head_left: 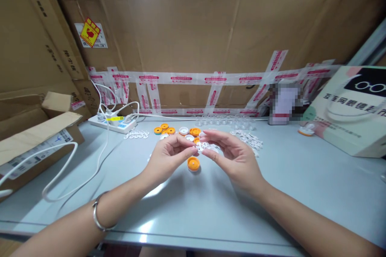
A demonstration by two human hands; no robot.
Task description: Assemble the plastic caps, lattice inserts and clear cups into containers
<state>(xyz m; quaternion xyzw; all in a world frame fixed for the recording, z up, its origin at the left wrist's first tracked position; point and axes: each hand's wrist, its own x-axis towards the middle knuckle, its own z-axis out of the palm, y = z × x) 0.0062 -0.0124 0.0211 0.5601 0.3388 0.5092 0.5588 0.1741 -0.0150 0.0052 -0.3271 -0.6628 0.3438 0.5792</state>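
Observation:
Both hands meet above the middle of the table. My left hand (170,156) pinches a small white plastic piece (202,146) between thumb and fingers. From the other side, my right hand (233,158) grips the same piece with its thumb and fingertips. The piece's exact shape is partly hidden by the fingers. Just below them an orange round part (193,163) lies on the table. Behind the hands sit several orange cup-like parts (164,129) and white round ones (183,131), some partly covered by the fingers.
Small white pieces (249,140) are heaped at the right, and clear round pieces (137,133) lie at the left. A power strip (113,123) with white cables stands back left. An open carton (39,140) is at the left edge, a printed box (356,112) at the right.

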